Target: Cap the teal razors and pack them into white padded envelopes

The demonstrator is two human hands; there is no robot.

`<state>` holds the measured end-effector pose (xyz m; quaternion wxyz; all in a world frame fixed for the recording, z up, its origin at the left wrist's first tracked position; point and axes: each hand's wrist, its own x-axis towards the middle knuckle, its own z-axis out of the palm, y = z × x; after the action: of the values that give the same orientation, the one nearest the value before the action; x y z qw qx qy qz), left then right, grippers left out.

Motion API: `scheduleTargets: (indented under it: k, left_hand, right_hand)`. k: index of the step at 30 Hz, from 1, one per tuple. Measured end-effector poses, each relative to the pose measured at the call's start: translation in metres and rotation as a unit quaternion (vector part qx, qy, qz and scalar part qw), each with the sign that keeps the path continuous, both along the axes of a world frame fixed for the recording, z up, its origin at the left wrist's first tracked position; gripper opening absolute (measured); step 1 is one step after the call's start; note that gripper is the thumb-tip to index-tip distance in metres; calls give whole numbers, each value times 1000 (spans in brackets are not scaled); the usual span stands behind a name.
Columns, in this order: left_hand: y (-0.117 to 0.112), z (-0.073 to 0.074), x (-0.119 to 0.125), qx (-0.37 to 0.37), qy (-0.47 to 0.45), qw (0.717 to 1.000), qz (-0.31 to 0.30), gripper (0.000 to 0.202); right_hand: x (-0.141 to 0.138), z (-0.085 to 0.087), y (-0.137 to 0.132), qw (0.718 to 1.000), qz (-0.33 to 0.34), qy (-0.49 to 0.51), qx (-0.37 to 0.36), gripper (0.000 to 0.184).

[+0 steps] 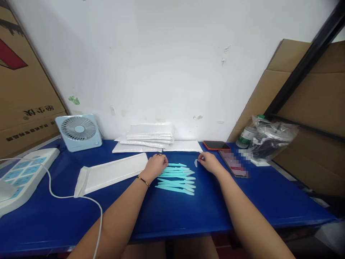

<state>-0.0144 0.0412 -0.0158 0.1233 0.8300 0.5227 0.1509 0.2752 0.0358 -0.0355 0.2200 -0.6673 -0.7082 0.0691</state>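
Observation:
Several turquoise eyebrow razors [175,181] lie in a loose row on the blue table, handles to the left and pale blade ends to the right. At the far end of the row, my left hand [156,164] is closed on the handle end of one eyebrow razor [176,164]. Off to the right, my right hand [208,162] pinches a small translucent plastic cap [196,163], held apart from the razors. A white padded mailer [113,172] with its flap open lies beside my left forearm.
Against the wall is a stack of white mailers [149,136]. A blue fan [78,132] and a white power strip [29,176] with a cable stand left. Two phones [217,145], a bottle [245,137] and a plastic-wrapped cup [271,138] are right.

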Motion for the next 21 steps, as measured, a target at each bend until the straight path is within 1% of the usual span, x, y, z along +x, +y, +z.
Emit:
scheduleTargets:
  k: [5,8,11,13,14,15,16,18,19,20,21]
  left_hand:
    - [1,0,-1,-20,-54,998,5,12]
    - [3,-1,-1,-35,-90,995,5,14]
    - [3,-2,0,-44,-126,991,-5,16]
    - [3,-2,1,-49,-147,988,-5,17]
    - [3,-2,1,-52,-156,986,-4,17]
    - [3,-2,1,-54,-165,985,-4,18]
    - [3,-2,2,-58,-172,983,-6,18]
    - [3,-2,2,-67,-182,981,-10,19]
    - [3,-2,2,-71,-185,980,-12,20]
    - [3,-2,2,-73,-187,980,-12,21]
    - [3,-1,2,-76,-189,979,-13,21]
  right_hand:
    - [4,2,-2,999,2,45,-30,14]
    - [4,3,-4,998,15,36,-41,8]
    - [4,5,-6,999,13,37,-30,7]
    - [2,7,-7,997,10,82,-12,8]
    - [1,9,-8,992,12,128,-2,11]
    - [-2,11,-9,981,21,193,8,14]
    - [-6,14,-10,962,34,269,17,18]
    - [-14,20,-13,905,65,420,22,23]
    - [-19,23,-15,875,78,477,19,25]
    - [-23,25,-16,853,85,515,14,28]
    - [-27,27,-18,841,87,534,8,31]
